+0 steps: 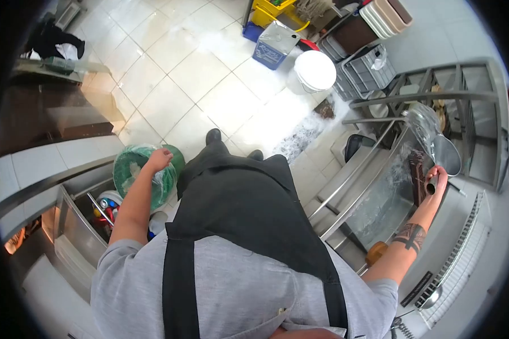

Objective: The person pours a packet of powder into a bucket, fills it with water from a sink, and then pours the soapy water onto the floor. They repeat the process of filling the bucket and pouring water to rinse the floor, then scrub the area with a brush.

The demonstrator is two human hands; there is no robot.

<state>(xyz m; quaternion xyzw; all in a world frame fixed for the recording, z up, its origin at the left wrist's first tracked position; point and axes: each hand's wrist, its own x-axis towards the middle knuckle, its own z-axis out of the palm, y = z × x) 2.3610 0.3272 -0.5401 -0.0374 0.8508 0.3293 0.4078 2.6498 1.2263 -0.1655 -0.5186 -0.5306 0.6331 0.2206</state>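
The metal scoop (pixel 444 155) is shiny, with a rounded bowl and a tube-like handle, held over the steel sink (pixel 379 198) on the sink's far side. My right hand (pixel 437 179) is closed tight around that handle. My left hand (pixel 158 160), fingers curled shut, presses on the green bin (pixel 131 172) well away from the sink, across my apron (pixel 249 209).

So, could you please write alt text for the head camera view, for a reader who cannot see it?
Seen from above, a person in a grey shirt and black apron holds a metal pan by its handle in the right hand over a wet steel sink. The left hand rests on a green bin. A white bucket stands on the tiled floor.
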